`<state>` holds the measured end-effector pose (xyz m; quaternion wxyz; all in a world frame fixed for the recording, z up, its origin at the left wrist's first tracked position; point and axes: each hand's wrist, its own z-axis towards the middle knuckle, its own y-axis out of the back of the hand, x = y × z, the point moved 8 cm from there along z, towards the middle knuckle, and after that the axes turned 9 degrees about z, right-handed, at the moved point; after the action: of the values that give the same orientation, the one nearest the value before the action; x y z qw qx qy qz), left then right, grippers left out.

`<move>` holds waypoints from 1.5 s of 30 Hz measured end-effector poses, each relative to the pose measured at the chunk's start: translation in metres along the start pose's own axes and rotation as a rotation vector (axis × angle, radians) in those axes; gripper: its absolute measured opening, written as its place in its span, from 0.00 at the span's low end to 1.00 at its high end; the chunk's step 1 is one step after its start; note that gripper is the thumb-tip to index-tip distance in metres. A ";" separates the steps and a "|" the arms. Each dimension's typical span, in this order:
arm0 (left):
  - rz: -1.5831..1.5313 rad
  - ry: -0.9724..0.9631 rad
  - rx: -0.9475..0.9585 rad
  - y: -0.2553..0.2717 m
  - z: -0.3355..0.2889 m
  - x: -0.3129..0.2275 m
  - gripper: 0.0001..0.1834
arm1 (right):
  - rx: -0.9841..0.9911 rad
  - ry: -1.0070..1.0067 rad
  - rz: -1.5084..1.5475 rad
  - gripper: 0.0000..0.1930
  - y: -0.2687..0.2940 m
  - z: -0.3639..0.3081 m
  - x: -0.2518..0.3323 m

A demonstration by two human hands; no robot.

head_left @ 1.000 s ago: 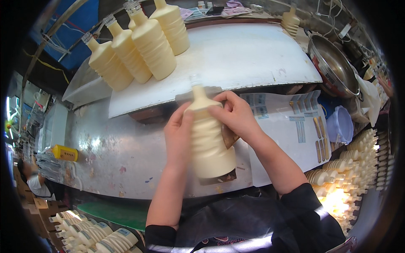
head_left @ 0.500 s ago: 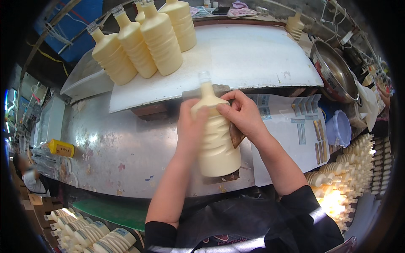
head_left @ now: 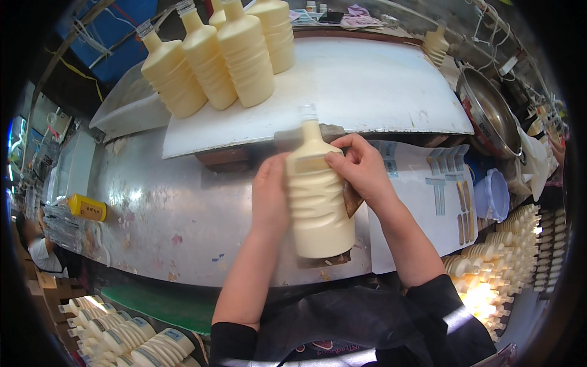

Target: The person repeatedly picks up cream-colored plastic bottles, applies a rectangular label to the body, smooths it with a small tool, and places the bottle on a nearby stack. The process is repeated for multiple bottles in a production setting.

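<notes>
A cream bottle [head_left: 321, 229] with a ribbed body and a clear neck stands upright before me on a dark block [head_left: 333, 259]. A thin, dull label strip [head_left: 310, 162] lies across its shoulder. My left hand [head_left: 271, 189] curves along the bottle's left side, its fingertips partly hidden behind it. At the right shoulder, my right hand [head_left: 361, 166] is closed, thumb and forefinger pinching by the strip's end. Below that palm sticks out a brown, flat, triangular piece [head_left: 351, 200], like a scraper; how it is held is hidden.
Several cream bottles [head_left: 247, 61] stand on the raised white board [head_left: 367, 85]. Right of me, a white sheet [head_left: 409, 223] bears label strips [head_left: 466, 211], beside a pale bucket [head_left: 493, 194] and metal pan [head_left: 489, 107]. A yellow container [head_left: 87, 208] lies left; stacked bottles [head_left: 162, 352] fill both lower sides.
My left hand, blurred with its thumb over the bottle's front before, has drawn back to the left side. My right hand keeps its pinch. The whole view has shifted slightly.
</notes>
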<state>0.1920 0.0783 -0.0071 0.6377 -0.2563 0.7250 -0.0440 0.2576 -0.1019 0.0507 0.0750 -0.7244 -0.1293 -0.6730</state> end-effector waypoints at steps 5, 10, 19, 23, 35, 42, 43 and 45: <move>0.230 -0.200 -0.009 -0.010 -0.009 -0.014 0.25 | -0.004 -0.015 0.024 0.17 -0.001 -0.002 0.002; 0.541 -0.285 -0.042 -0.015 -0.002 -0.018 0.16 | 0.009 0.019 0.006 0.16 -0.001 -0.002 0.001; 0.022 -0.037 0.001 -0.006 -0.003 -0.010 0.14 | 0.002 0.037 -0.020 0.16 -0.001 -0.002 0.002; -0.084 0.013 -0.009 0.002 -0.009 -0.002 0.15 | 0.009 0.021 -0.018 0.15 -0.002 -0.003 0.005; 0.191 -0.105 -0.065 -0.007 -0.015 -0.019 0.17 | 0.013 0.016 0.010 0.15 -0.001 -0.003 0.001; 0.372 -0.170 -0.048 -0.013 -0.004 -0.018 0.15 | -0.001 0.028 -0.015 0.15 0.001 -0.003 -0.001; 0.354 -0.178 -0.047 -0.013 -0.004 -0.019 0.15 | -0.001 0.028 -0.019 0.15 0.000 -0.003 0.001; 0.351 -0.208 -0.042 -0.013 -0.004 -0.019 0.15 | -0.001 0.033 -0.019 0.15 -0.001 -0.003 0.000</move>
<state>0.1935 0.0738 0.0158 0.7015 -0.1423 0.6897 0.1095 0.2546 -0.1020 0.0514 0.0703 -0.7120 -0.1347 -0.6856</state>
